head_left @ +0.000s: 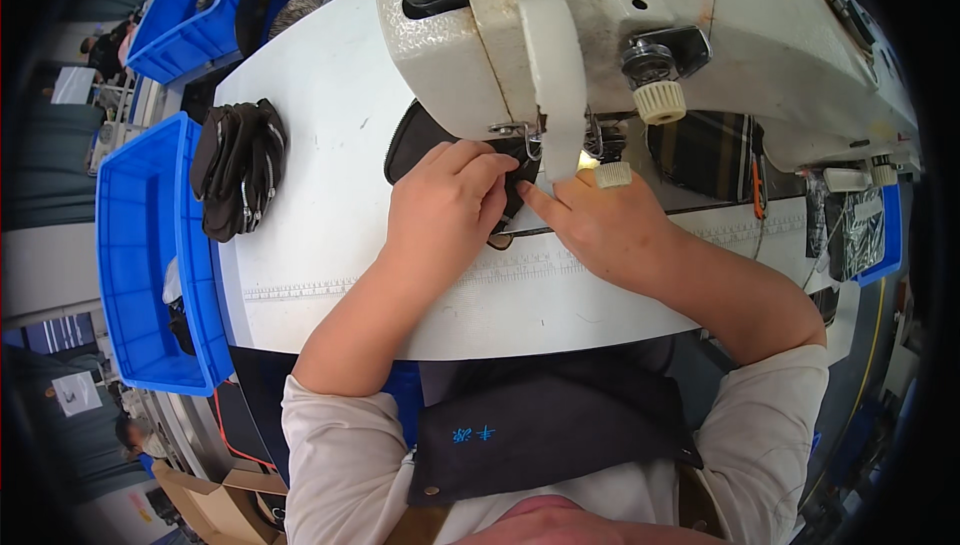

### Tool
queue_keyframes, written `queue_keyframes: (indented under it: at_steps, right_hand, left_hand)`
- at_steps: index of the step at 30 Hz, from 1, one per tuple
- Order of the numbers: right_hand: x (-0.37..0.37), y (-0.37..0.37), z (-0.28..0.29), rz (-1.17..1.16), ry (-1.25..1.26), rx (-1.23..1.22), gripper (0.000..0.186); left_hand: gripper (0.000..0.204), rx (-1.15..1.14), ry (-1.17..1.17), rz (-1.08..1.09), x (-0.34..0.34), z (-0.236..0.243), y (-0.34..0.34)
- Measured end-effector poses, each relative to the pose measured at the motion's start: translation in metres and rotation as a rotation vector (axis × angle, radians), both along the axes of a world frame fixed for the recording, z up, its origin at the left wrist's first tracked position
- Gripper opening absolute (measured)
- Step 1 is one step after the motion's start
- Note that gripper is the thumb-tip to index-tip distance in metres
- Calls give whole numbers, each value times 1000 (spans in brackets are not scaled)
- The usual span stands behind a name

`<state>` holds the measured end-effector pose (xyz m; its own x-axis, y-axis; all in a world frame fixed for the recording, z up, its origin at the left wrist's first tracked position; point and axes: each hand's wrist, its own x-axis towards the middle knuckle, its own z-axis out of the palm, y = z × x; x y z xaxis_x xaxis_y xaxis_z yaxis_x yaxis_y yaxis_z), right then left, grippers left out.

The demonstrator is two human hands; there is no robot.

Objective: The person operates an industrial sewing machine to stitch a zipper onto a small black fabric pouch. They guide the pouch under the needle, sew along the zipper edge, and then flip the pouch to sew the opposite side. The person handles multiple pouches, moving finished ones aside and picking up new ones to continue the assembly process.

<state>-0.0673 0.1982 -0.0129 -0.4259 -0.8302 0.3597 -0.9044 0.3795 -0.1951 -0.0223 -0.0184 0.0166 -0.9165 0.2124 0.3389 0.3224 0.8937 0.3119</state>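
Observation:
A dark fabric piece with a zipper along its curved edge (412, 148) lies under the head of a white sewing machine (555, 55). My left hand (445, 200) pinches the fabric just left of the presser foot, thumb and fingers drawn together. My right hand (605, 225) lies on the work at the right of the needle area, its index finger stretched toward my left fingertips; its other fingers are partly behind the machine head. A small lamp glows beside the needle. The needle itself is hidden.
A stack of dark zippered pouches (238, 170) lies on the white table (330, 135) at the left. Blue bins (150, 265) stand beyond the left edge. Orange-handled snips (759, 185) and folded dark striped fabric (700, 155) lie right of the machine. A printed ruler scale runs along the front.

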Motion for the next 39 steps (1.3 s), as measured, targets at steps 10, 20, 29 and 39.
queue_keyframes:
  at_steps: [10,20,29,39]
  right_hand:
    - [2,0,6,-16,-96,70,25]
    - [6,1,4,-8,69,95,36]
    - [3,-1,6,11,167,106,32]
    - [-1,0,5,-64,-98,33,26]
  left_hand:
    - [24,30,-79,-140,-1,0,-4]
    - [21,26,21,-137,-4,1,-5]
    - [19,-101,104,-32,-8,-6,8]
    - [18,-78,71,-7,-6,-9,13]
